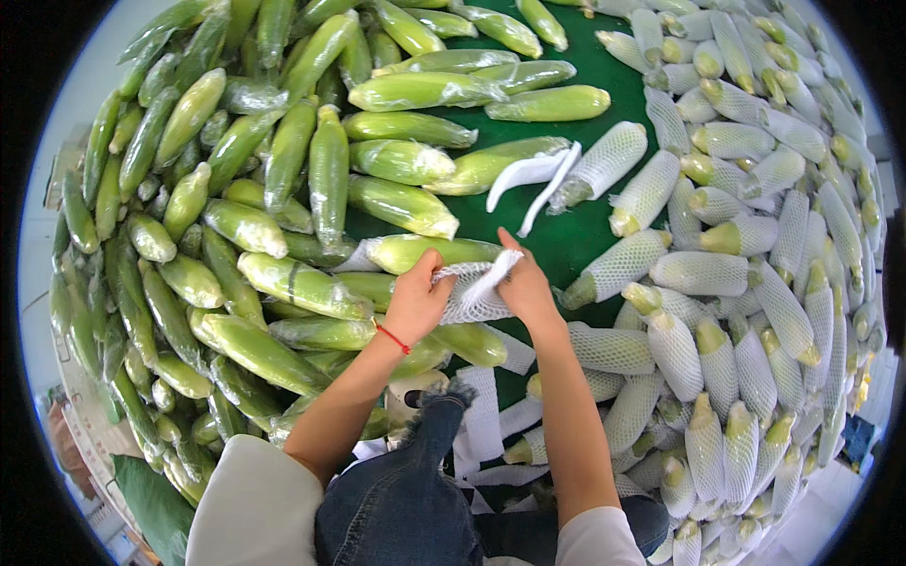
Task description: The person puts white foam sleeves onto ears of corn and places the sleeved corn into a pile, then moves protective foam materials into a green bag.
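Observation:
A white foam net sleeve (pixel 472 300) is stretched between my two hands, its opening pulled wide. My left hand (pixel 420 294), with a red cord at the wrist, pinches one side of the rim. My right hand (pixel 528 288) grips the opposite side, index finger pointing up. Just beyond the sleeve lies a green ear of corn (pixel 429 251) in its husk, close to my fingers. Another husked ear (pixel 475 343) sits just below the sleeve. Whether anything is inside the sleeve, I cannot tell.
Film-wrapped ears of corn (pixel 283 283) are heaped on the left. Ears in white net sleeves (pixel 736 340) crowd the right. Green cloth (pixel 538 226) shows between them. Loose white net strips (pixel 533 174) lie beyond my hands; more flat sleeves (pixel 483 415) lie near my knees.

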`<act>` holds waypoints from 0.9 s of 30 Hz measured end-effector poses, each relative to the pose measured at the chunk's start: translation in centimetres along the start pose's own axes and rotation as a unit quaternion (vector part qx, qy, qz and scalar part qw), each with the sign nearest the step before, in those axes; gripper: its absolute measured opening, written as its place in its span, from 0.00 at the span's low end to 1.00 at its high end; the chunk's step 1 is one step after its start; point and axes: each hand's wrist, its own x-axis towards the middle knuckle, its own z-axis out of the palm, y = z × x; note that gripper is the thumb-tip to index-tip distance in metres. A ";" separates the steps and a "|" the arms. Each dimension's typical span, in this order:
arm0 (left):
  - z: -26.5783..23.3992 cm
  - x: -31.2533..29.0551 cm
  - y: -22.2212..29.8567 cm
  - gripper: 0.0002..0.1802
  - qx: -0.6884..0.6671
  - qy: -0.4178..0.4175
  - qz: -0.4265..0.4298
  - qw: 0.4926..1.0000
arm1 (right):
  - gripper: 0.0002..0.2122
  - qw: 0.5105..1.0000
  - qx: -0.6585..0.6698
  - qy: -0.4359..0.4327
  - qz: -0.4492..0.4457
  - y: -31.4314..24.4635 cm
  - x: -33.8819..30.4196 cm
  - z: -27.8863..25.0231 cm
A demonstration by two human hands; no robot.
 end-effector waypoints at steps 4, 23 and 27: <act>-1.8 -0.9 0.0 0.15 0.099 0.041 0.041 0.993 | 0.20 0.918 0.322 -0.190 0.132 -1.1 -0.1 2.3; 4.1 -3.5 5.2 0.11 -0.286 -0.220 -0.102 0.927 | 0.10 0.906 0.317 0.230 0.157 -6.9 -11.6 -4.6; 8.8 -1.1 4.4 0.12 -0.114 -0.162 0.117 0.973 | 0.07 0.857 0.376 0.306 0.174 -1.8 -12.4 -3.8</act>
